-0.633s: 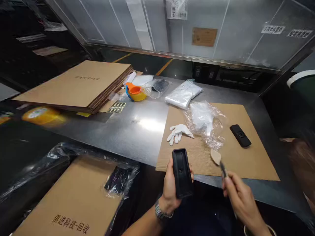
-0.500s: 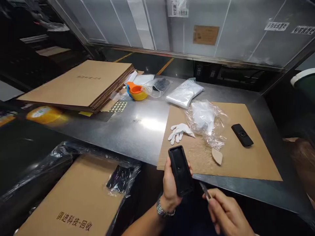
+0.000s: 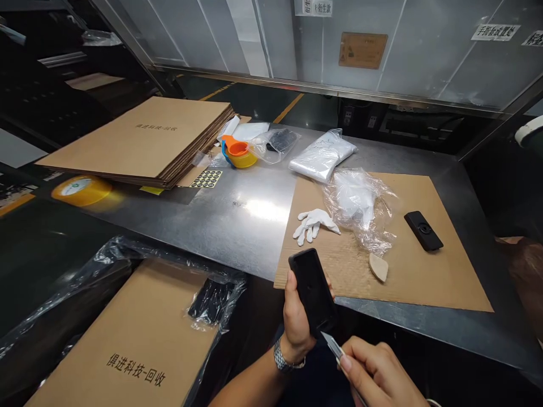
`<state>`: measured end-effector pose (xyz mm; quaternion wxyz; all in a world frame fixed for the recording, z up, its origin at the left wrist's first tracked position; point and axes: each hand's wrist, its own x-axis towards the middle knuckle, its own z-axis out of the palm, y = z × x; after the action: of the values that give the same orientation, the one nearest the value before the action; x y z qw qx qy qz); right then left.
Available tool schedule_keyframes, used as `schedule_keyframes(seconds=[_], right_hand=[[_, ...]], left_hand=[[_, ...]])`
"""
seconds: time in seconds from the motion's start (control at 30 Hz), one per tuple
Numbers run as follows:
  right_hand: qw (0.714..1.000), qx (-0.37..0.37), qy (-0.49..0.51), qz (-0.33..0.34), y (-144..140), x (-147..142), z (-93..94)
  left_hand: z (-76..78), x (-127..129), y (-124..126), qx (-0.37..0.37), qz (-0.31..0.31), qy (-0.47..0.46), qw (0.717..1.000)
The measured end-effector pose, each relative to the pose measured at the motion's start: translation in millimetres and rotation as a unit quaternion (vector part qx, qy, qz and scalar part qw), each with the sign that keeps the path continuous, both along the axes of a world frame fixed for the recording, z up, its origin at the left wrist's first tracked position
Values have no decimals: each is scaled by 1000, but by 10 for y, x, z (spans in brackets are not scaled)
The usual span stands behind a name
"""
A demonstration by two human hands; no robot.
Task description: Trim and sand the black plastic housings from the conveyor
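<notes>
My left hand (image 3: pixel 294 319) grips a black oblong plastic shell (image 3: pixel 313 292) at the table's near edge, its plain side facing me. My right hand (image 3: pixel 377 373) holds a thin metal blade (image 3: pixel 333 345) whose tip touches the shell's lower end. On the cardboard sheet (image 3: pixel 424 277) lie a second black oblong part (image 3: pixel 423 230), a small tan pad (image 3: pixel 378 267), a white glove (image 3: pixel 314 223) and a crumpled clear bag (image 3: pixel 360 206).
A stack of flat cartons (image 3: pixel 139 141) lies at the back left of the steel table (image 3: pixel 229 220), with a tape roll (image 3: pixel 80 189), a dot sticker sheet (image 3: pixel 206 179), orange and yellow cups (image 3: pixel 238 154) and filled bags (image 3: pixel 322 159). A wrapped carton (image 3: pixel 127 350) stands below left.
My left hand turned the shell from hollow side up to plain side up. My right hand left the tan pad on the cardboard and brought the blade to the shell's lower end.
</notes>
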<state>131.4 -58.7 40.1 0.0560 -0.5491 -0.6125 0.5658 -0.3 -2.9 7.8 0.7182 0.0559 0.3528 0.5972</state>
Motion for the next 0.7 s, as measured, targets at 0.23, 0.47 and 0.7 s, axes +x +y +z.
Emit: schedule_keyframes(seconds=[0.23,0.47,0.7], right_hand=[[999,9,20,28,40,10,-42],[999,1,27,24,58,-15,-8],[999,4,16,29,50,-7,-40]], left_hand=[[-28,1,-3,11,11,5,1000],[-49,-2,-42,6,27,28,999],[-27,-6,-20,14,37,69,997]])
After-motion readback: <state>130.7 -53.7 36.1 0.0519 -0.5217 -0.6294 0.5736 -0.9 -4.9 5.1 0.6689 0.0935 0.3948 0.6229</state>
